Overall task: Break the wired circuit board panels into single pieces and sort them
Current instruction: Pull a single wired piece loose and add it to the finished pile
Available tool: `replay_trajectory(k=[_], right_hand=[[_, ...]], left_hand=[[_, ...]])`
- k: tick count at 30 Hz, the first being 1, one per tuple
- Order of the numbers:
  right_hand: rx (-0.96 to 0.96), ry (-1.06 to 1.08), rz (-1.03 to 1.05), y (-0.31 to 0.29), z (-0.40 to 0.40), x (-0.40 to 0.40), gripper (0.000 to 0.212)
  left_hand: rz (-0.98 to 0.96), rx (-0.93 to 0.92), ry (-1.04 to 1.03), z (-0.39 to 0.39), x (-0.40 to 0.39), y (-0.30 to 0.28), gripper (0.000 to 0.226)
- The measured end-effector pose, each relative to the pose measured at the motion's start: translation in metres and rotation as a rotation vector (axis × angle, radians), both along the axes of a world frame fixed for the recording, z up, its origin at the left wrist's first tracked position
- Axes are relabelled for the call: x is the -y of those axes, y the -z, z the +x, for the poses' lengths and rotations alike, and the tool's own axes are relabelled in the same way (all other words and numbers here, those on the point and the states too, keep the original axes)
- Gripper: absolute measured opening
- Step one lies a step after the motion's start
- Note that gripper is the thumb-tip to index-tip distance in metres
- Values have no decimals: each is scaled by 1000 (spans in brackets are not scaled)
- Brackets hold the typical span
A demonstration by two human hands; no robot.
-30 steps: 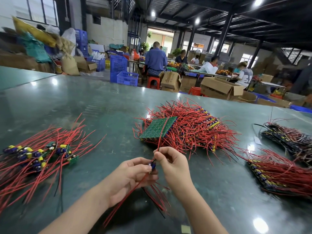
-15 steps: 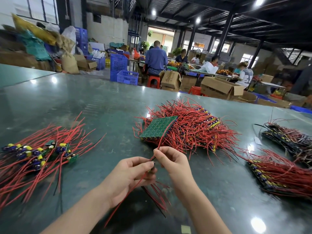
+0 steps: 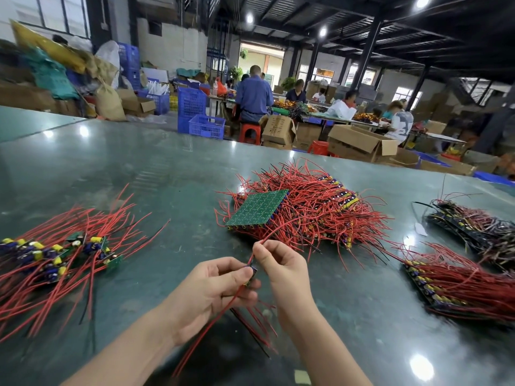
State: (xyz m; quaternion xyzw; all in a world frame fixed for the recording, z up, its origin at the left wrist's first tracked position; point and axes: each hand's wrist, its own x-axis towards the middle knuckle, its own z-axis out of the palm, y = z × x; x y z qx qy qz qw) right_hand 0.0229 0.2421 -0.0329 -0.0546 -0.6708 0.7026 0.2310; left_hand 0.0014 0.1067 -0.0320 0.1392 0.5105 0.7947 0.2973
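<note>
Near the bench's [image 3: 111, 168] front edge, the left hand [image 3: 211, 291] pinches a small wired board piece [image 3: 250, 274] while the right hand [image 3: 281, 263] pinches its red wire [image 3: 267, 238] (likely freeing one piece); next, lay it on the left-edge pile of singles [image 3: 55, 254]

Your left hand [image 3: 214, 291] and right hand [image 3: 281, 263] pinch a small wired board piece [image 3: 250, 274] above the green table [image 3: 139, 174].
</note>
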Motion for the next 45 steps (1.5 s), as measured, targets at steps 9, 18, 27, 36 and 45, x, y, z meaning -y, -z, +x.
replay_trajectory(k=[9,18,27,36,45], right_hand=[[-28,148,-96,-5,-1,-12,15],[63,286,-326,-7,-5,-33,2],[221,78,-627,-8,-11,-50,15],[231,-252,211,0,-2,-17,15],[118,-111,204,3,-1,-4,29]], left_hand=[[-93,-37,26,0,0,-2,18],[-186,-60,82,-4,6,2,23],[-183,-84,103,-3,7,3,14],[-149,-17,-13,-7,8,3,18],[-126,-16,-28,-6,8,4,14]])
